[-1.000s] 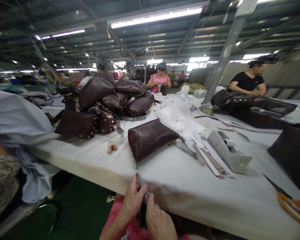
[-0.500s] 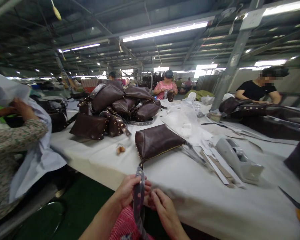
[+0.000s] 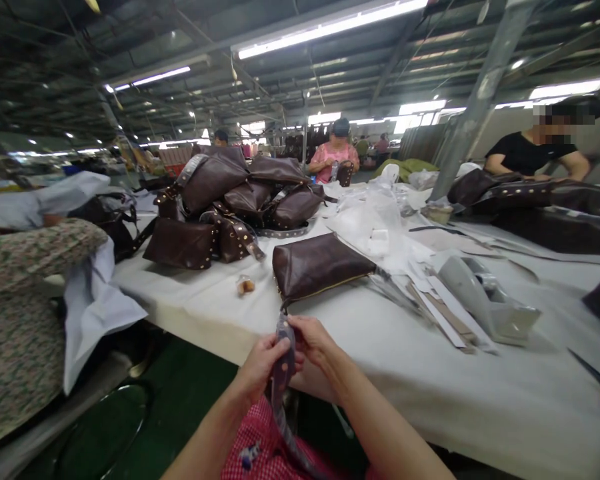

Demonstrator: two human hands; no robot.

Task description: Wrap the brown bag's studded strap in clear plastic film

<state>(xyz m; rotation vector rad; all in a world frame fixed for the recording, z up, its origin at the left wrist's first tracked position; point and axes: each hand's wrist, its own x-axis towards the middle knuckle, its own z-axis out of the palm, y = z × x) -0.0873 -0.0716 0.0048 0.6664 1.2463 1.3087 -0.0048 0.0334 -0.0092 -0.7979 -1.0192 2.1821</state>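
Note:
A dark brown leather bag (image 3: 325,265) lies on the white-covered table close in front of me. Its studded strap (image 3: 281,393), which looks wrapped in clear plastic, runs off the table edge and down over my lap. My left hand (image 3: 263,363) is closed round the strap, thumb on top. Farther up, close to where the strap meets the bag, my right hand (image 3: 310,340) pinches the strap's edge between thumb and fingers. Some right fingertips are hidden behind the strap.
Several brown bags (image 3: 240,193) are heaped at the back left. A tape dispenser (image 3: 487,300) stands right, beside paper strips (image 3: 443,313). Scissors (image 3: 597,377) lie at the far right. A co-worker in a floral sleeve (image 3: 30,287) handles white sheeting at left; others work across the table.
My right hand has moved up and forward onto the strap near the bag. My left hand keeps its hold. The co-worker at left has leaned further in, and the white sheet has dropped lower.

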